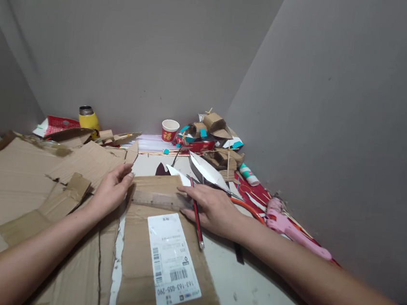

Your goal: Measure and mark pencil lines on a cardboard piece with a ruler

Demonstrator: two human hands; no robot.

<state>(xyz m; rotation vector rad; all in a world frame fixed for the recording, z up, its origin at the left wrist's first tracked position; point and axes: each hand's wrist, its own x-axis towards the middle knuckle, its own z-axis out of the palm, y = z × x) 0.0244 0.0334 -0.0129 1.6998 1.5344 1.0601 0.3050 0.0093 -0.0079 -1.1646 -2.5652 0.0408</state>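
Observation:
A clear ruler (160, 200) lies across a long piece of brown cardboard (138, 252) that bears a white printed label (173, 261). At the ruler's right end is my right hand (215, 211), with a red and black pencil (198, 222) held in its fingers, eraser end towards me. The thumb and a finger of this hand touch the ruler. My left hand (114, 189) is at the far left corner of the cardboard, its fingertips close together. What they grip, if anything, is hidden.
Large cardboard sheets (0, 184) cover the left side. Orange-handled scissors (248, 208) and a pink glue gun (290, 227) lie to the right. Along the back stand a yellow bottle (89, 120), a paper cup (170, 130) and cardboard shapes (215, 124). Grey walls enclose the table.

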